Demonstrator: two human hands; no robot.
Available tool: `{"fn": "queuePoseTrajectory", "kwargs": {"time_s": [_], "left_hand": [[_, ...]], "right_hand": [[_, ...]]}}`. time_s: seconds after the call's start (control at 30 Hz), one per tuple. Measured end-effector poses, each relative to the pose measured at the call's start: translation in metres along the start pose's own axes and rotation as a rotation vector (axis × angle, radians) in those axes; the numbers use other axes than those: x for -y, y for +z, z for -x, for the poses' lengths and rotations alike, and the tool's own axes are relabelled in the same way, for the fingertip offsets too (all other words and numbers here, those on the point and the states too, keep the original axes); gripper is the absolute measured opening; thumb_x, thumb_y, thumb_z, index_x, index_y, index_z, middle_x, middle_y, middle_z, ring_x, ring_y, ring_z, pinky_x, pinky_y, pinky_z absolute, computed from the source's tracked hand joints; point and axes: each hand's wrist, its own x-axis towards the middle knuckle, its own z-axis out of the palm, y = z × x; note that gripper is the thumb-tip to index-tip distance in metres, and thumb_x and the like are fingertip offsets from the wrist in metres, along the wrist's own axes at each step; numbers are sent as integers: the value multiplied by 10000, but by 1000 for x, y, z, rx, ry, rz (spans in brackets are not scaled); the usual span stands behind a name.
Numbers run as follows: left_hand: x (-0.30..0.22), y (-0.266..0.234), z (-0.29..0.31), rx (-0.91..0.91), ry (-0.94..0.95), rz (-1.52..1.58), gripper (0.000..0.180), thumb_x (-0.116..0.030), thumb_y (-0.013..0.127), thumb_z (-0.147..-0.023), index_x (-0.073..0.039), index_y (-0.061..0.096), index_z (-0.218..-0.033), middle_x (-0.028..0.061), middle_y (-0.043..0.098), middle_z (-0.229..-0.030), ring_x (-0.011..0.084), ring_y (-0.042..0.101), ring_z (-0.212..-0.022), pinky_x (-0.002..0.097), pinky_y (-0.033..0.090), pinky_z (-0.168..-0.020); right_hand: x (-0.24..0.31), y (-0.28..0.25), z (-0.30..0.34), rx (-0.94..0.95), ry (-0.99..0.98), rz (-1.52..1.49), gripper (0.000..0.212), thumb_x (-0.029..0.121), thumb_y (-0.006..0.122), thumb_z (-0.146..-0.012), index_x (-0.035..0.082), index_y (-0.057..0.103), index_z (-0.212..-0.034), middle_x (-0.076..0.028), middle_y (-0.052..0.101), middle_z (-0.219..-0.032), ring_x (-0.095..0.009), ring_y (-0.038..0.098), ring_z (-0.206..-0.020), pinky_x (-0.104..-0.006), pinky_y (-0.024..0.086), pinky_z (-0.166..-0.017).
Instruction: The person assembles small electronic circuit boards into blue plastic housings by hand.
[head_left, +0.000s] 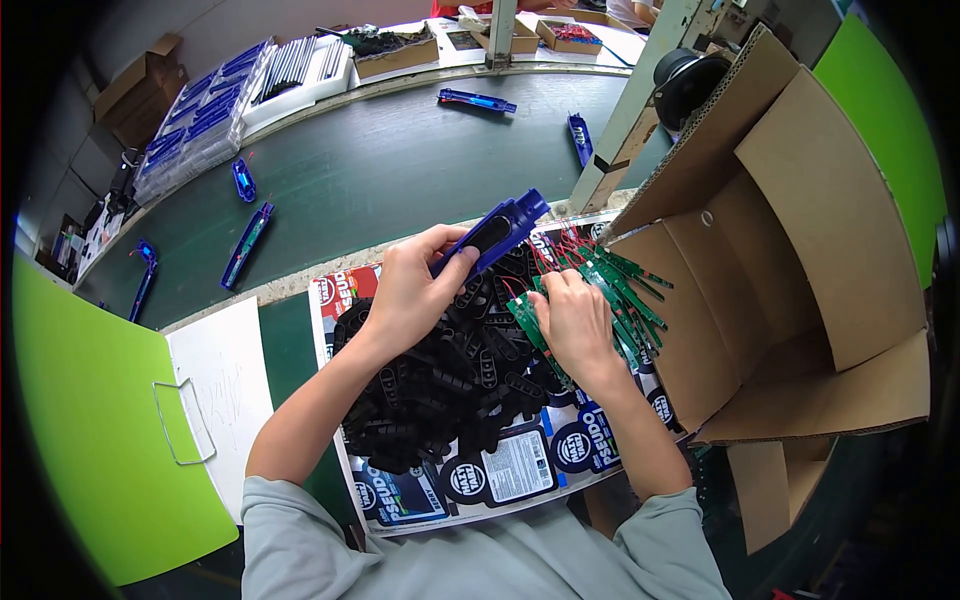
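My left hand (418, 285) is closed around a blue plastic housing (505, 228) with a dark oval recess, held tilted above the work board. To its right, my right hand (575, 325) is closed at a bunch of green circuit boards (622, 300) with thin red wires (550, 248). Its fingertips press at the near end of the boards; whether a single board is pinched in them is hard to see. Below my left hand lies a heap of black plastic pieces (440, 395), several with oval openings. Boards and black pieces rest on a printed sheet (510, 470).
An open cardboard box (760, 290) stands close on the right. Beyond the sheet runs a dark green conveyor (370, 150) carrying several blue housings (247, 245). A metal post (640, 110) rises at the far right. On the left is a lime-green folder (100, 430).
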Motion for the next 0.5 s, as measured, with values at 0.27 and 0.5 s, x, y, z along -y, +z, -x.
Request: {"fn": "queuePoseTrajectory", "kwargs": {"time_s": [0.27,0.5], "left_hand": [[10,5,3,18,-27,85,235,-123,676,-1024,37,718,-1191,53,726,-833,80,655,-675,257,529,-606],[4,2,5,54,-134,239,265,-169,647,-1056,22,687,-1235,14,694,-864,62,629,-677,236,530,-595]], "right_hand": [[-2,1,-1,-25,44,-200,221,85,735,-921,0,644,-1103,-218,671,-1040,-404,703,-913,-502,552,-851],[8,-61,-9,-183,125,-502,259,13,713,-929,-8,643,-1178,-176,693,-1040,-242,705,-793,-348,567,-731]]}}
